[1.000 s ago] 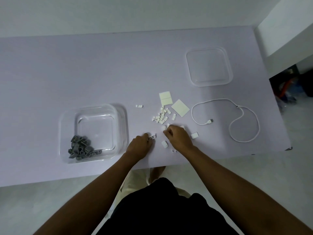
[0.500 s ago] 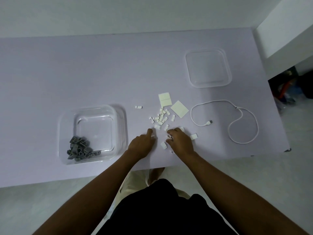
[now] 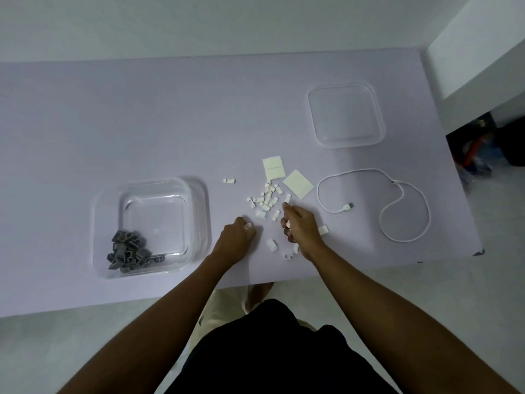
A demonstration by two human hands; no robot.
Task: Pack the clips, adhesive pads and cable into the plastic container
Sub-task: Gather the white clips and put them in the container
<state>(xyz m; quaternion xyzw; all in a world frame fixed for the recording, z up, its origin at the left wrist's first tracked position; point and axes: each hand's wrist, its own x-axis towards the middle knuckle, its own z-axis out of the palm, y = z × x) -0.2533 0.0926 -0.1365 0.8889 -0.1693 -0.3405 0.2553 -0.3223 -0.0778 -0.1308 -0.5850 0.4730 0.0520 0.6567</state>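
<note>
Our left hand (image 3: 237, 240) curls round what look like white clips (image 3: 265, 199); our right hand (image 3: 301, 227) pinches more beside the loose pile. Grey clips (image 3: 129, 253) lie in the plastic container (image 3: 199, 217); the adhesive pads (image 3: 298, 184) and cable (image 3: 342, 209) lie on the table (image 3: 142, 123).

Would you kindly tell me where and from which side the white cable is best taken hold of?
Probably the plug end, pinched from above by the right hand: it is the thickest part of the white cable, lies flat on the table and close to that hand. Lifting there should let the loose loops trail without snagging.
</note>
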